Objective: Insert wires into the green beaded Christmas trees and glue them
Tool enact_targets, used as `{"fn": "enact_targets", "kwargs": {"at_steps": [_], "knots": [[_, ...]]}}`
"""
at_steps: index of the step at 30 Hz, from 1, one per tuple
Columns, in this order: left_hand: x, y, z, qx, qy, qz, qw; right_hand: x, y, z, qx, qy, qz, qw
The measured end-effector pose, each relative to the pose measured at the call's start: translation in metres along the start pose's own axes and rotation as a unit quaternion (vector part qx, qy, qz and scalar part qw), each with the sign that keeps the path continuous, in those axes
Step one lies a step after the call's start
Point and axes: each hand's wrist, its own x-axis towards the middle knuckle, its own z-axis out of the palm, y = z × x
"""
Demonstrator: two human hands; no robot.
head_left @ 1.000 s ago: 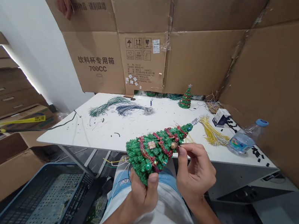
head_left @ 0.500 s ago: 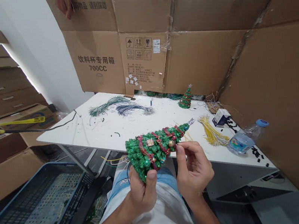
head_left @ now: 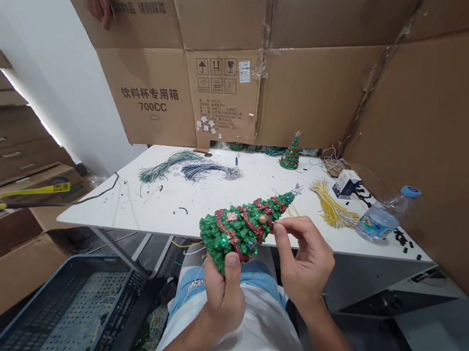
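Note:
A green glittery model Christmas tree (head_left: 237, 226) with red garlands and a silver star tip lies tilted above the table's front edge, its top toward the upper right. My left hand (head_left: 225, 292) grips its base, thumb on the near side. Thumb and index finger of my right hand (head_left: 304, 258) are pinched together at the tree's right side, near a gold ball; whatever is between them is too small to make out. A smaller decorated tree (head_left: 291, 153) stands upright at the back of the white table (head_left: 158, 205).
Green wires (head_left: 169, 166), blue wires (head_left: 208, 170) and yellow wires (head_left: 334, 208) lie in bundles on the table. A water bottle (head_left: 383, 217) and small box (head_left: 346, 183) are at right. Cardboard (head_left: 310, 92) rises behind; another person's hand (head_left: 98, 3) holds its top. A blue crate (head_left: 63, 302) is lower left.
The held tree has turned slightly in my left hand, and its tip has moved a little left. My right hand has shifted slightly left and up with it, still pinched.

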Motion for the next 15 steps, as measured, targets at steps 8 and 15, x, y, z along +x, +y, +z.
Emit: {"fn": "enact_targets", "kwargs": {"at_steps": [8, 15], "knots": [[0.006, 0.016, 0.009, -0.117, 0.028, -0.141, 0.983, 0.003, 0.003, 0.001, 0.044, 0.079, 0.044, 0.995], [0.001, 0.017, 0.008, -0.148, 0.056, -0.176, 0.972, 0.005, 0.005, 0.007, 0.217, 0.019, 0.207, 0.954]]}}
